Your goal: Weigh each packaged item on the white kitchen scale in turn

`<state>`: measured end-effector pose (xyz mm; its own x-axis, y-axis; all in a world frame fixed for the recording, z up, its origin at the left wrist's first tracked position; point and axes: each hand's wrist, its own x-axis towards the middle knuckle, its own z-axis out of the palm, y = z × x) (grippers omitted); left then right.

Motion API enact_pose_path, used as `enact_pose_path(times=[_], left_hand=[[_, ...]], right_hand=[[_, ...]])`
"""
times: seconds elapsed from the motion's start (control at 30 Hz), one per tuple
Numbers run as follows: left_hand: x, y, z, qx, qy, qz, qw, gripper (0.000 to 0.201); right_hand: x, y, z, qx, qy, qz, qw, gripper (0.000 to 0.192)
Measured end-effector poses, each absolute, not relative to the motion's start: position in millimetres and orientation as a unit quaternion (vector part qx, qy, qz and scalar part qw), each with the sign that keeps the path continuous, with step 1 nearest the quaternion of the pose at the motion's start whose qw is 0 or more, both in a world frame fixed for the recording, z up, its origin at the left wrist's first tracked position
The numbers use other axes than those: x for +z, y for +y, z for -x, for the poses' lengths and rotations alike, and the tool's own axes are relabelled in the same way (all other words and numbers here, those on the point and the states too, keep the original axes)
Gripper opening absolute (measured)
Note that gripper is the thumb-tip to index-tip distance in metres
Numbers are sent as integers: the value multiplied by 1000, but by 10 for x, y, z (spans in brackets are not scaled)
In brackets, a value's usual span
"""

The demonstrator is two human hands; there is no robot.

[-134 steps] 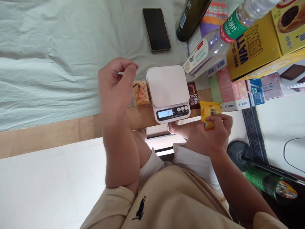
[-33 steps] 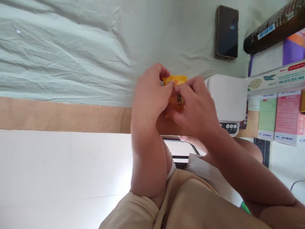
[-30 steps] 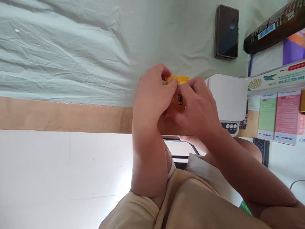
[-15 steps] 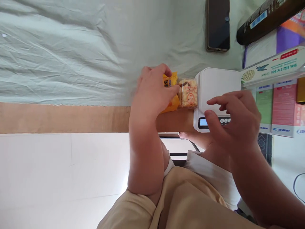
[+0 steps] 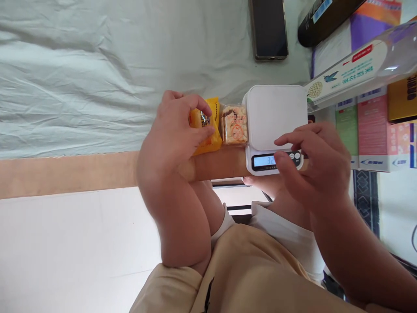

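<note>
Over a yellow snack packet (image 5: 215, 130) curves my left hand (image 5: 176, 126), its thumb and index finger closed on the wrapper; the other fingers are hidden. Right beside that packet lies a clear-wrapped puffed snack square (image 5: 235, 125), close against a white kitchen scale (image 5: 276, 108). The scale's platform is bare and its lit display shows digits starting with 32, partly covered by my thumb. My right hand (image 5: 319, 161) is over the scale's front right corner, holding nothing, thumb and index finger apart. I cannot tell whether its fingertips touch the scale.
A dark phone (image 5: 269, 30) lies on the pale green cloth (image 5: 97, 78) behind the scale. To the right are a dark bottle (image 5: 322, 21), a clear labelled bottle (image 5: 352, 71) and several boxes, including a pink box (image 5: 373, 130). The table's brown edge (image 5: 65, 176) runs along the front.
The view has shifted, so the table things appear further left. My left hand has drawn back slightly, uncovering more of the yellow packet. Digits now show on the scale's display.
</note>
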<state>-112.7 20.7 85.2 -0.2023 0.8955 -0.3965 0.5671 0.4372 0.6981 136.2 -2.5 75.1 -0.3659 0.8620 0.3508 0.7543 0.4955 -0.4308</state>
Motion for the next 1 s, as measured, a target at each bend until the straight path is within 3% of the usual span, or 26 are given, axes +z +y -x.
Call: enact_pose_path(times=[0.37, 0.57, 0.67, 0.83, 1.0], left_hand=[[856, 253, 1071, 168, 742, -494, 420, 13], [796, 292, 1053, 214, 759, -481, 383, 33], [755, 342, 1037, 181, 754, -507, 377, 28], [769, 348, 1030, 128, 770, -507, 365, 15], [759, 328, 1008, 200, 736, -547, 345, 36]], right_hand=[[612, 83, -1974, 47, -753, 584, 300, 14], [466, 110, -2257, 63, -660, 693, 283, 16], [360, 117, -2361, 75, -646, 713, 262, 23], [309, 105, -2409, 72, -662, 698, 264, 22], [528, 84, -1967, 4, -796, 533, 288, 12]])
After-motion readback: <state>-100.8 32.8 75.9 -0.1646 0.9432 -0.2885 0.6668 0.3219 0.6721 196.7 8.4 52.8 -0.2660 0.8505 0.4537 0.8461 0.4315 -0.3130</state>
